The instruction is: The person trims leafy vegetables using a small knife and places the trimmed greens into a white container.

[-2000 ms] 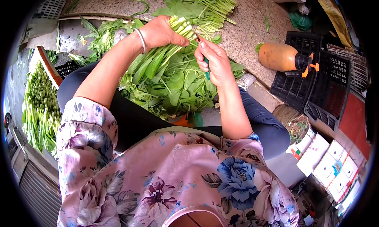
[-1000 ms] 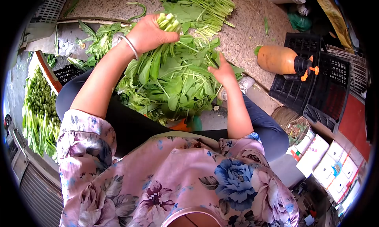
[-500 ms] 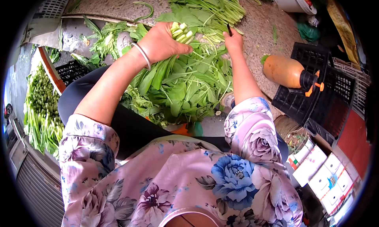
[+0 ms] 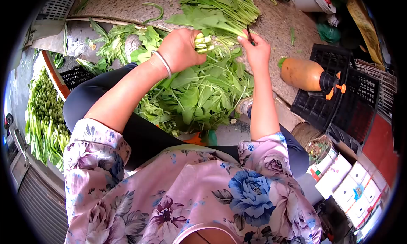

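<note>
My left hand (image 4: pixel 180 51), with a bracelet at the wrist, is closed around a bunch of leafy greens; their pale cut stem ends (image 4: pixel 204 43) stick out past the thumb. To its right, my right hand (image 4: pixel 257 51) is closed on a small dark tool (image 4: pixel 249 34), perhaps a knife, whose shape is mostly hidden. A leafy green stalk (image 4: pixel 220 25) reaches to the right fingertips, its stem end at the thumb. Under and between the hands spreads a heap of loose greens (image 4: pixel 203 91). A pile of long-stemmed greens (image 4: pixel 241 8) lies just beyond.
At right, an orange sprayer bottle (image 4: pixel 302 74) lies by black plastic crates (image 4: pixel 324 102). Many bundled greens (image 4: pixel 44 116) stand at left behind a wooden-coloured edge (image 4: pixel 55 76). A white bucket (image 4: pixel 311 0) is at the top right. Trimmed leaves (image 4: pixel 116 44) lie on the floor.
My left hand has shifted right and slightly down with its bunch. My right hand has turned and now has a leafy stalk at its fingertips, drawn from the far pile.
</note>
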Motion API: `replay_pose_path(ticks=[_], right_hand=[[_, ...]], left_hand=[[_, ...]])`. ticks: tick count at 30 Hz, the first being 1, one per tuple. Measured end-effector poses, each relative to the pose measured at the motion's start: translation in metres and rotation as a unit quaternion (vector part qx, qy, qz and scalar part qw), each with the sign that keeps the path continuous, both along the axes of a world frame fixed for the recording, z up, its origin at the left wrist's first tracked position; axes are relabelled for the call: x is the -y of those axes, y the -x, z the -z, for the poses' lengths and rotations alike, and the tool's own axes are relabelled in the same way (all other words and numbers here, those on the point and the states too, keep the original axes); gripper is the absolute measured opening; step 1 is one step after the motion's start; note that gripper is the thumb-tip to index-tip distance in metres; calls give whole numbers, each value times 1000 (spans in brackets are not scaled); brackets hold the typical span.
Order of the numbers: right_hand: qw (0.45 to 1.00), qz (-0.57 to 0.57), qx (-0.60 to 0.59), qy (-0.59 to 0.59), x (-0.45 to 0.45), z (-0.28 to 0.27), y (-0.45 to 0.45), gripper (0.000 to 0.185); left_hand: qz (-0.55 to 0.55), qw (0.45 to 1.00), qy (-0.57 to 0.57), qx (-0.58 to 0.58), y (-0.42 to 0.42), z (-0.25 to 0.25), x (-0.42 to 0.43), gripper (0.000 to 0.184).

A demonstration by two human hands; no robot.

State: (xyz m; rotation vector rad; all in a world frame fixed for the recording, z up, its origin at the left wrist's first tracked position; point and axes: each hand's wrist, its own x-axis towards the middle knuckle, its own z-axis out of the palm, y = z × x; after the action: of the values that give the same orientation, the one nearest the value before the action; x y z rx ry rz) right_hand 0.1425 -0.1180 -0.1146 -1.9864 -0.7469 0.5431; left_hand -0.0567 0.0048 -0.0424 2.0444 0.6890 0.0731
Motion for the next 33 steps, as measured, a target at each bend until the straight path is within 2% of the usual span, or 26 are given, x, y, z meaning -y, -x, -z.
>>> replay_pose_path(ticks=[1, 2, 5, 6, 7, 9, 10, 14, 17, 28, 31, 33], right_hand=[[1000, 2, 2, 0, 4, -13, 11, 28], [998, -44, -38, -30, 8, -23, 21, 28], [977, -121, -157, -75, 16, -45, 47, 28], [970, -120, -185, -104, 18, -47, 56, 25], [970, -120, -184, -104, 21, -52, 61, 25], [937, -57, -333, -92, 25, -63, 68, 26], [927, -67, -343, -133, 26, -65, 72, 31], [898, -100, -400, -152, 30, -74, 76, 40], [900, -112, -393, -148, 29, -75, 80, 39], [895, -110, -407, -143, 29, -68, 84, 37], [868, -104, -464, -145, 27, -46, 78, 35], [933, -21, -360, 3, 21, -4, 58, 34]], left_hand=[[0, 1000, -12, 20, 0, -2, 2, 21], [25, 985, -75, 151, -1, 10, 3, 19], [91, 969, -95, 210, -4, 4, 9, 20], [98, 976, -30, 194, -4, 1, 10, 19], [99, 975, -30, 195, -4, -2, 11, 19], [42, 970, 218, 101, -4, -9, 11, 18], [16, 942, 305, 140, -3, -9, 10, 18], [-13, 936, 319, 146, -3, -10, 8, 19], [-38, 916, 364, 166, -3, -15, 9, 19], [-32, 923, 362, 127, 3, -11, 4, 21], [-33, 922, 369, 111, 6, -11, 3, 23], [-27, 921, 372, 108, 7, -10, 2, 24]])
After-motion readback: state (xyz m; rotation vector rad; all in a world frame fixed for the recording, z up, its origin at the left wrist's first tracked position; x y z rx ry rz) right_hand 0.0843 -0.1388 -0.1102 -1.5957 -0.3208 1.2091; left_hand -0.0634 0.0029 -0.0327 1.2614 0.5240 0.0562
